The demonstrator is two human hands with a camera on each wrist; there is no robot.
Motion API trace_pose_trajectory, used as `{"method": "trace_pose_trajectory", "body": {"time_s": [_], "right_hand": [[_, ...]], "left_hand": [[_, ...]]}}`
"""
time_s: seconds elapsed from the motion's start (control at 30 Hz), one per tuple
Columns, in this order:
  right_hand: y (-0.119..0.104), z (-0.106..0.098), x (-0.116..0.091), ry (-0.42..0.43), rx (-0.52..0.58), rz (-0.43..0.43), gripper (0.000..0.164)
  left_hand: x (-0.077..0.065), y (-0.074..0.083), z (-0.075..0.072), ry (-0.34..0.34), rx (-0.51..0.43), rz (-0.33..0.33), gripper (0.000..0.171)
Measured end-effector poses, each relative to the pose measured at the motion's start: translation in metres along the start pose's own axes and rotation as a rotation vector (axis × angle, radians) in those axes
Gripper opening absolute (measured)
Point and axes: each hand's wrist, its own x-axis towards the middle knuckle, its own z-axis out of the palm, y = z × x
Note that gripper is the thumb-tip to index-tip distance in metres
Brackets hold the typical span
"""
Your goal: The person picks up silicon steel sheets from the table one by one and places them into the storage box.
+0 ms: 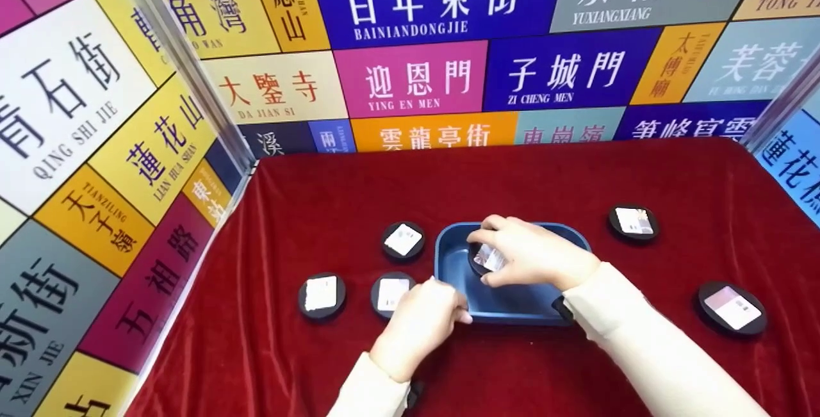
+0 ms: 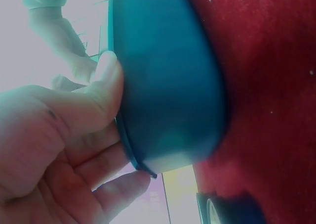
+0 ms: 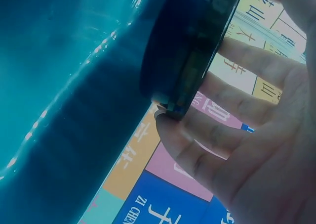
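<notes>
My right hand (image 1: 528, 250) holds a round black disc-shaped case with a pale printed label (image 1: 488, 259) inside the blue rectangular basin (image 1: 512, 319). In the right wrist view, fingers and thumb grip the dark case (image 3: 182, 51) by its edge, tilted above the basin's blue inner surface (image 3: 49, 51). With thumb and fingers my left hand (image 1: 426, 318) pinches the basin's rim at its near left corner. The left wrist view shows that thumb (image 2: 107, 80) against the outer wall (image 2: 170, 80). Whether the case touches the basin floor, I cannot tell.
Left of the basin lie several similar black cases: one at the back (image 1: 403, 241), one at far left (image 1: 321, 296), one partly behind my left hand (image 1: 391, 293). Two more lie right, far (image 1: 633, 222) and near (image 1: 731, 308). Red cloth (image 1: 525, 180) covers the table; printed panels (image 1: 416, 77) stand behind.
</notes>
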Motion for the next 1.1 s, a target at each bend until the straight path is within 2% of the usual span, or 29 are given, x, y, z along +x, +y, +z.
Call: {"method": "trace_pose_trajectory", "body": {"time_s": [0.5,1.1], "right_hand": [[-0.002,0.008,0.016,-0.045,0.0,-0.054,0.064],[-0.004,0.017,0.024,-0.038,-0.057,-0.114,0.06]], "left_hand": [[0.002,0.0,-0.002,-0.021,-0.009,0.001,0.019],[0.001,0.0,0.0,-0.014,0.002,0.0,0.02]]}}
